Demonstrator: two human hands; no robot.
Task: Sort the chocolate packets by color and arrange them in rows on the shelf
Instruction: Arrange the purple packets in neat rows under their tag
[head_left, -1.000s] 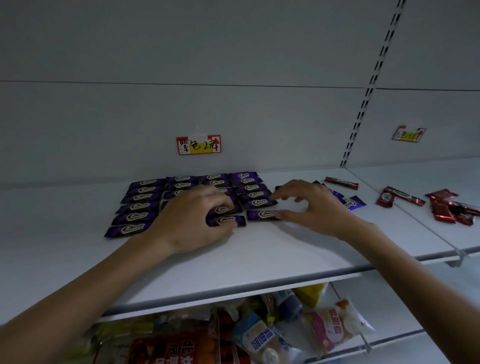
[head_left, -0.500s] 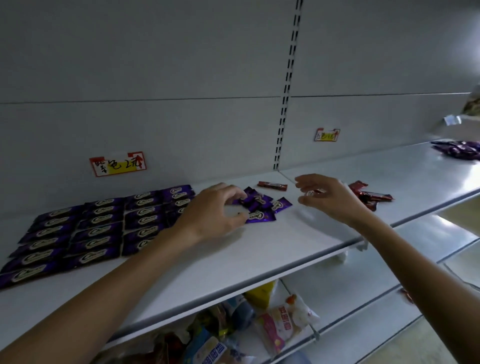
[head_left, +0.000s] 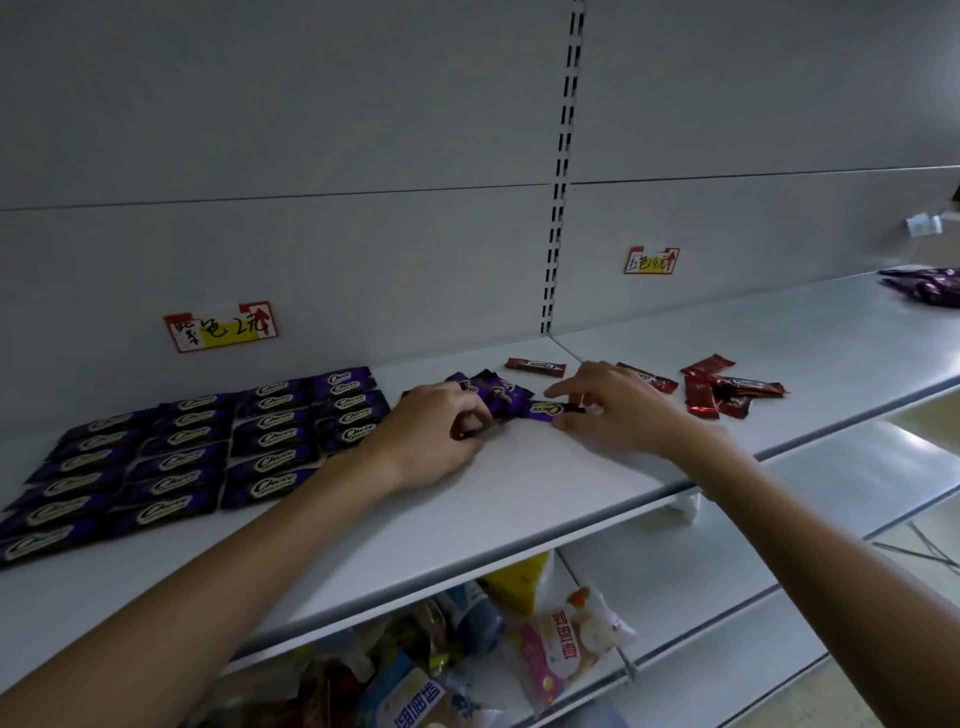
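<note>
While the left hand (head_left: 431, 447) grips the purple heap's (head_left: 500, 397) near edge with curled fingers (head_left: 461, 404), the right hand (head_left: 623, 421) pinches one packet (head_left: 545, 409) at its fingertips (head_left: 567, 387), just beside the heap.

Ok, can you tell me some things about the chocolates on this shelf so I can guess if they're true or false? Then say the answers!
1. The purple rows lie left of both hands. True.
2. The right hand pinches a red packet. False: it pinches a purple packet at the loose purple pile, which the left hand grips too.
3. The red packets are lined up in neat rows. False: they lie jumbled.
4. A price label is stuck on the wall above the purple rows. True.
5. The shelf below is bare. False: snack bags lie there.
</note>
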